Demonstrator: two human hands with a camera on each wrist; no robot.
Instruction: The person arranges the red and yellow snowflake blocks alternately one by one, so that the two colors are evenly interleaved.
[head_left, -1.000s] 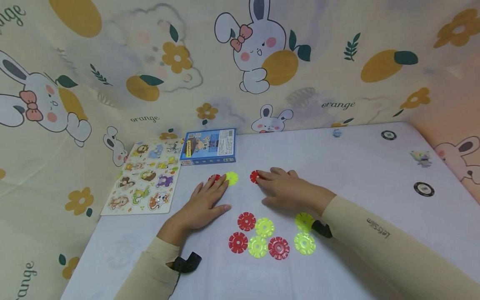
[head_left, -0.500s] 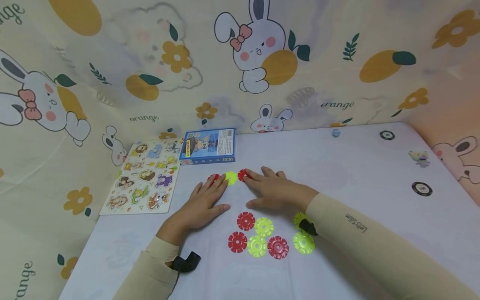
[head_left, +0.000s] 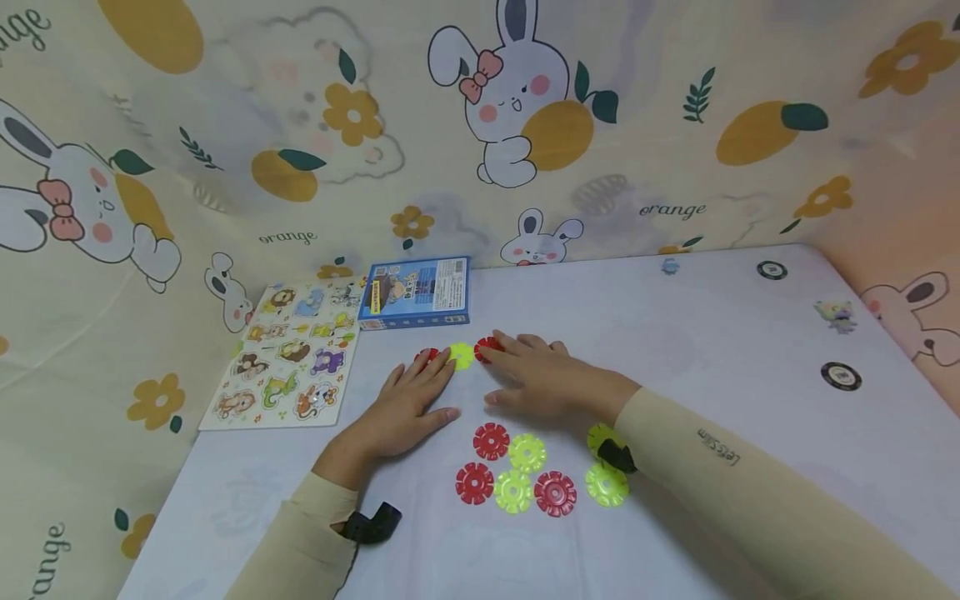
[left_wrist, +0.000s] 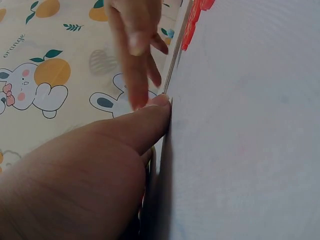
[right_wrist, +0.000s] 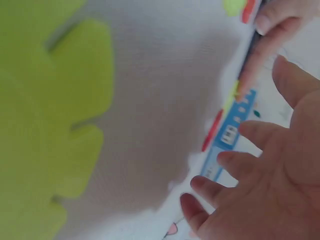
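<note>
My left hand [head_left: 401,417] lies palm down with straight, spread fingers. Its fingertips partly cover a red notched plastic disc [head_left: 427,355] and reach the edge of a yellow-green disc [head_left: 462,357]. Just right of that sits another red disc [head_left: 483,347], where the extended fingers of my right hand [head_left: 543,379] touch or overlap it. Those three discs form a row. In the right wrist view my right hand [right_wrist: 270,165] shows its palm and loosely extended fingers, and a yellow-green disc [right_wrist: 55,115] fills the left side.
Nearer me lie several loose discs, among them a red one [head_left: 555,493] and a yellow-green one [head_left: 607,484]. An animal picture board [head_left: 251,408] and a blue box [head_left: 415,292] stand behind on the left. Black round chips [head_left: 841,376] and a small figure [head_left: 836,316] lie far right.
My right hand has slid left, bringing the red disc from a gap away to right beside the yellow-green one. In the last half second it barely shifts. My left hand stays in place.
</note>
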